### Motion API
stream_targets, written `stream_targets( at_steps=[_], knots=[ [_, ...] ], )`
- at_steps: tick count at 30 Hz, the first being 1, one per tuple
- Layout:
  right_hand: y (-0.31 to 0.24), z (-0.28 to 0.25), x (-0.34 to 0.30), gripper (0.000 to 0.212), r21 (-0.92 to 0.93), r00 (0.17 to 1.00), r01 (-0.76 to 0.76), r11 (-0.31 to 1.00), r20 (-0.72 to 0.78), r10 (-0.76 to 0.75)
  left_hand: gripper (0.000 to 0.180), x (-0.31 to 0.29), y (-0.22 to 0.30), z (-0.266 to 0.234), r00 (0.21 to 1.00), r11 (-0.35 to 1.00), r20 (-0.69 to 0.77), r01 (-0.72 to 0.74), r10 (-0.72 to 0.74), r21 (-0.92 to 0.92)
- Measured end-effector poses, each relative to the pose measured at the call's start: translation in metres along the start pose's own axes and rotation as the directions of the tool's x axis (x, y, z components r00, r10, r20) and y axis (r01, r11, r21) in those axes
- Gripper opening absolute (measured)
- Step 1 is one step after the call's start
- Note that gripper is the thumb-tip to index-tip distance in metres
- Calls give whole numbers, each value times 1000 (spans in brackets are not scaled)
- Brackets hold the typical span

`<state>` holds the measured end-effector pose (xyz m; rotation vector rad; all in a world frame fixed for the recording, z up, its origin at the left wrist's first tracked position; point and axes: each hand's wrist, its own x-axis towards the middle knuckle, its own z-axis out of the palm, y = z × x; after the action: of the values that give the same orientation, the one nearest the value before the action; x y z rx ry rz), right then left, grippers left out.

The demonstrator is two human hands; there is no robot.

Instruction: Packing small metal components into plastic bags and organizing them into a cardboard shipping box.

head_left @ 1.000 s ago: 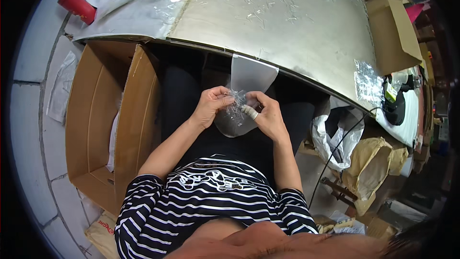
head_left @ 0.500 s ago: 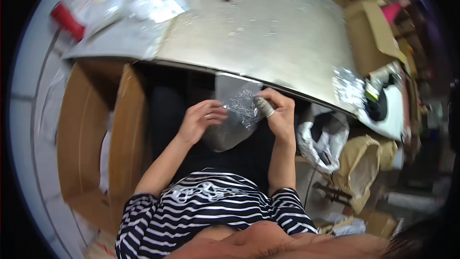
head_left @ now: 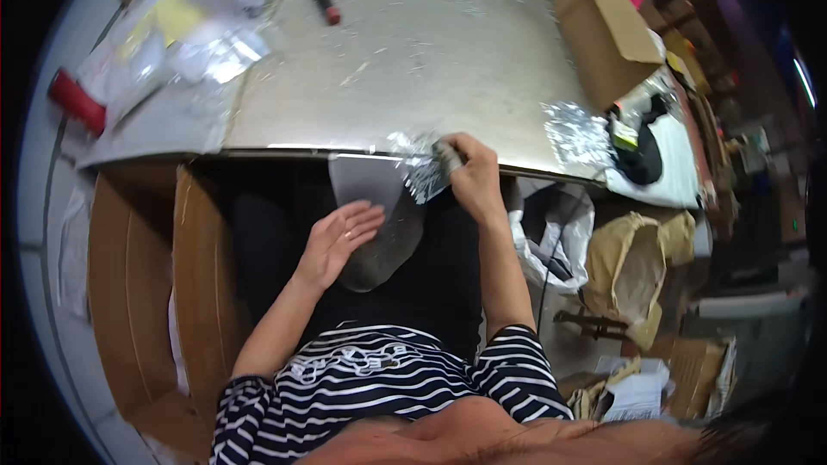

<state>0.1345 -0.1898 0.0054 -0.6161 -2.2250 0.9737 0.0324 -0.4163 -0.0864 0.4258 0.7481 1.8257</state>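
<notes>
My right hand (head_left: 472,174), a pale wrap around one finger, is closed on a bundle of thin shiny silvery pieces (head_left: 422,170) at the table's front edge. Whether the bundle is in a clear bag I cannot tell. A translucent grey sheet (head_left: 366,174) hangs at that edge, and a rounded grey piece (head_left: 379,263) lies below it over my lap. My left hand (head_left: 338,239) is open, its fingers stretched out over the sheet, a ring on one of them. It holds nothing that I can see.
Metal table (head_left: 388,77) with scattered shiny bits and a red-tipped tool (head_left: 323,0). Another silvery heap (head_left: 573,131) lies right, before an open carton (head_left: 607,39). Clear bags (head_left: 211,52) and a red object (head_left: 77,102) are left; a cardboard box (head_left: 138,267) stands beside my legs.
My right hand has lifted the silvery bundle from over my lap to the table's edge. My left hand has come away from the bundle, fingers straighter. The view has shifted to the right.
</notes>
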Motion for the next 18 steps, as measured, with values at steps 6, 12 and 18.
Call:
stream_targets(
  at_steps=[6, 12, 18],
  knots=[
    [-49, 57, -26, 12, 401, 882, -265, 877, 468, 53, 41, 19, 5, 0, 985, 862, -156, -140, 72, -487],
    [-40, 60, -33, 14, 322, 801, -318, 892, 595, 71, 34, 0, 10, -15, 986, 819, -157, -136, 56, -558],
    [-46, 65, -34, 6, 180, 870, -201, 963, 484, 92, 34, 0, 2, -22, 989, 832, -147, -107, 31, -544]
  ],
)
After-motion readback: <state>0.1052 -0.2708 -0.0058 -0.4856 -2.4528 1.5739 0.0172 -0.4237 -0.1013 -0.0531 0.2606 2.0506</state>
